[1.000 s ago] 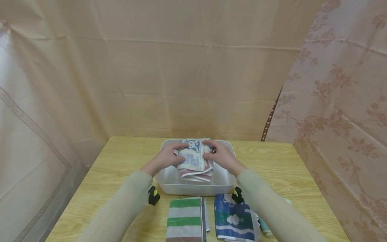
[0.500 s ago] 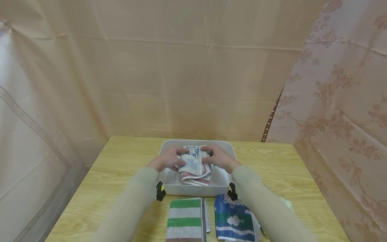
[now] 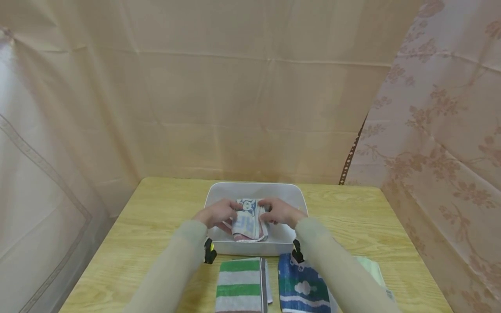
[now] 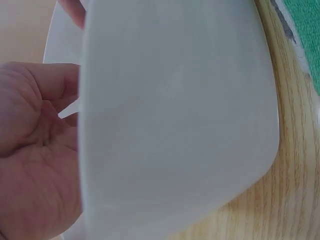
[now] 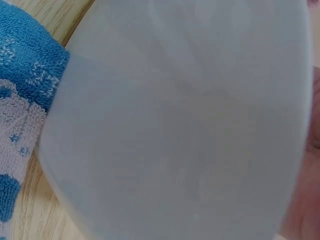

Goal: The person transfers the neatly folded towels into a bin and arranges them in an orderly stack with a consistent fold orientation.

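Observation:
A folded towel (image 3: 247, 221), white with a blue cartoon figure and reddish edges, is inside a white plastic bin (image 3: 250, 248). My left hand (image 3: 217, 213) grips its left side, and my right hand (image 3: 282, 212) grips the right side, thumbs nearest me. In the left wrist view the bin's wall covers the fingertips of the left hand (image 4: 35, 145). Most of the right hand (image 5: 305, 185) is likewise behind the wall in the right wrist view, so neither wrist view shows the towel in the bin.
In front of the bin lie a green-and-grey striped towel (image 3: 239, 282) and a blue towel (image 3: 301, 284) with a white cloud pattern. A pale green cloth (image 3: 372, 269) shows partly behind the right sleeve. The wooden table (image 3: 156, 234) meets hanging curtains at the back.
Both hands have lowered the folded towel further into the bin and toward me. The right forearm has shifted left, exposing more of the pale green cloth.

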A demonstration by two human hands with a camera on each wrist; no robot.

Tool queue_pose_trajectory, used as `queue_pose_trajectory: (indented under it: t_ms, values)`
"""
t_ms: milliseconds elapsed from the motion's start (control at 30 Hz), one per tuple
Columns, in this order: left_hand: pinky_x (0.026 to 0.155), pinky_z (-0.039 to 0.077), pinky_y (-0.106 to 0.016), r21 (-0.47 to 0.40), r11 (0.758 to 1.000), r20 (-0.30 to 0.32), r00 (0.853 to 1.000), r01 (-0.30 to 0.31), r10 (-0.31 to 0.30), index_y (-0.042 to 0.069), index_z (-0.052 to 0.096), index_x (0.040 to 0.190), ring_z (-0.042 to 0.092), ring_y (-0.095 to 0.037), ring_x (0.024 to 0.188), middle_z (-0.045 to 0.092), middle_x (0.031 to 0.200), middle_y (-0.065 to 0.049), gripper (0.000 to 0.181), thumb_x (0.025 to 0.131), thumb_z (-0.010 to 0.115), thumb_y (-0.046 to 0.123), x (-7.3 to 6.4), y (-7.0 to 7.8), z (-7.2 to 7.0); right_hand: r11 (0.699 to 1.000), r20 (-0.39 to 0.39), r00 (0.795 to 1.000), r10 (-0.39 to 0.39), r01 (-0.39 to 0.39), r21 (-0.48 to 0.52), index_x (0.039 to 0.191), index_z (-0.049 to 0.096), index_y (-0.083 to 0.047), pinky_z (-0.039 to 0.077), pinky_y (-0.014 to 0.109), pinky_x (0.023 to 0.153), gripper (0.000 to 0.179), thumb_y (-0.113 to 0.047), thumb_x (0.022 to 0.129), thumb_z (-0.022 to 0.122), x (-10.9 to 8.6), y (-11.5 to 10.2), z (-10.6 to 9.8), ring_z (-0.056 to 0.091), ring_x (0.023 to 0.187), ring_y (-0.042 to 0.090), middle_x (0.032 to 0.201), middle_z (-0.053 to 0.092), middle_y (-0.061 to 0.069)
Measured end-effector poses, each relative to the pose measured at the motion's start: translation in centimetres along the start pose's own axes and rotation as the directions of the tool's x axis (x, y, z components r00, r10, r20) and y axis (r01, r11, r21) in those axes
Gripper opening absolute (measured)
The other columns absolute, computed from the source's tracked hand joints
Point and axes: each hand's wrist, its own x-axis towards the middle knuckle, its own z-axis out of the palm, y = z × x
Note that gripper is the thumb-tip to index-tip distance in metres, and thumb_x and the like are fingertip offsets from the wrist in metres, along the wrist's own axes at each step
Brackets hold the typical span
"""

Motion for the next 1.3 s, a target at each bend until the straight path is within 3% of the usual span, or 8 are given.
queue_pose_trajectory:
  t_ms: [167, 333, 467, 600, 800, 967, 1100, 1300]
  values:
    - [0.084, 0.062, -0.049, 0.000, 0.998, 0.016, 0.997, 0.070, -0.070, -0.007, 0.049, 0.146, 0.068, -0.034, 0.099, 0.062, 0.123, -0.018, 0.049, 0.097, 0.053, 0.002, -0.1, -0.3, -0.1, 0.999, 0.026, 0.999, 0.038, -0.038, -0.020, 0.148, 0.051, -0.002, 0.048, 0.025, 0.064, 0.057, -0.009, 0.095, 0.070, 0.2, 0.2, 0.4, 0.054, 0.071, 0.016, 0.103, 0.062, 0.011]
    - [0.086, 0.061, -0.048, 0.001, 0.995, 0.039, 0.994, 0.102, -0.102, -0.007, 0.048, 0.146, 0.067, -0.035, 0.104, 0.059, 0.130, -0.020, 0.049, 0.100, 0.053, 0.005, -0.2, -0.4, -0.1, 0.997, 0.044, 0.996, 0.076, -0.075, -0.026, 0.151, 0.048, -0.003, 0.046, 0.026, 0.063, 0.058, -0.010, 0.097, 0.067, 0.4, 0.5, 0.7, 0.050, 0.067, 0.017, 0.102, 0.062, 0.012]
    - [0.088, 0.061, -0.048, -0.002, 0.990, 0.041, 0.990, 0.138, -0.138, -0.005, 0.048, 0.147, 0.065, -0.036, 0.108, 0.054, 0.138, -0.021, 0.049, 0.101, 0.055, 0.009, -0.5, -0.3, -0.1, 0.992, 0.046, 0.992, 0.115, -0.113, -0.049, 0.152, 0.047, -0.005, 0.048, 0.027, 0.066, 0.058, -0.012, 0.098, 0.067, 0.3, 0.6, 0.6, 0.053, 0.073, 0.018, 0.124, 0.061, 0.016]
    - [0.090, 0.059, -0.049, 0.018, 0.987, 0.063, 0.985, 0.159, -0.160, -0.001, 0.042, 0.152, 0.065, -0.037, 0.109, 0.051, 0.143, -0.022, 0.054, 0.102, 0.055, 0.012, -0.7, -0.4, 0.0, 0.985, 0.040, 0.989, 0.145, -0.140, -0.100, 0.151, 0.048, -0.005, 0.057, 0.032, 0.082, 0.059, -0.014, 0.097, 0.070, 0.0, 0.8, 0.5, 0.061, 0.092, 0.018, 0.149, 0.050, 0.017]
    - [0.093, 0.058, -0.051, 0.093, 0.980, 0.082, 0.979, 0.177, -0.185, 0.007, 0.037, 0.158, 0.066, -0.038, 0.108, 0.050, 0.144, -0.021, 0.058, 0.102, 0.054, 0.015, -1.0, -0.3, 0.0, 0.969, 0.053, 0.986, 0.156, -0.142, -0.202, 0.148, 0.050, 0.000, 0.060, 0.038, 0.084, 0.058, -0.018, 0.096, 0.069, -1.1, 0.8, 0.0, 0.069, 0.086, 0.026, 0.147, 0.052, 0.019]
    - [0.092, 0.058, -0.052, 0.121, 0.982, 0.096, 0.983, 0.147, -0.159, 0.004, 0.036, 0.157, 0.065, -0.042, 0.110, 0.046, 0.149, -0.024, 0.057, 0.104, 0.051, 0.015, -1.4, 0.0, 0.0, 0.959, 0.062, 0.983, 0.171, -0.152, -0.240, 0.147, 0.050, 0.002, 0.060, 0.036, 0.084, 0.058, -0.022, 0.097, 0.067, -1.6, 0.7, -0.5, 0.072, 0.081, 0.027, 0.146, 0.054, 0.020]
    - [0.090, 0.059, -0.051, 0.136, 0.983, 0.110, 0.984, 0.125, -0.140, 0.002, 0.037, 0.156, 0.064, -0.044, 0.112, 0.042, 0.153, -0.026, 0.055, 0.105, 0.051, 0.017, -1.7, 0.4, -0.1, 0.952, 0.061, 0.981, 0.182, -0.160, -0.262, 0.146, 0.052, 0.001, 0.057, 0.037, 0.091, 0.057, -0.026, 0.098, 0.066, -1.9, 0.6, -0.8, 0.073, 0.082, 0.025, 0.146, 0.055, 0.019]
    - [0.089, 0.060, -0.050, 0.142, 0.984, 0.121, 0.985, 0.108, -0.125, 0.006, 0.040, 0.156, 0.063, -0.042, 0.116, 0.045, 0.153, -0.022, 0.055, 0.106, 0.054, 0.024, -2.2, 0.8, -0.4, 0.963, 0.050, 0.976, 0.212, -0.200, -0.181, 0.146, 0.053, -0.001, 0.055, 0.043, 0.096, 0.054, -0.026, 0.100, 0.065, -2.4, 0.3, -1.2, 0.071, 0.091, 0.026, 0.140, 0.060, 0.018]
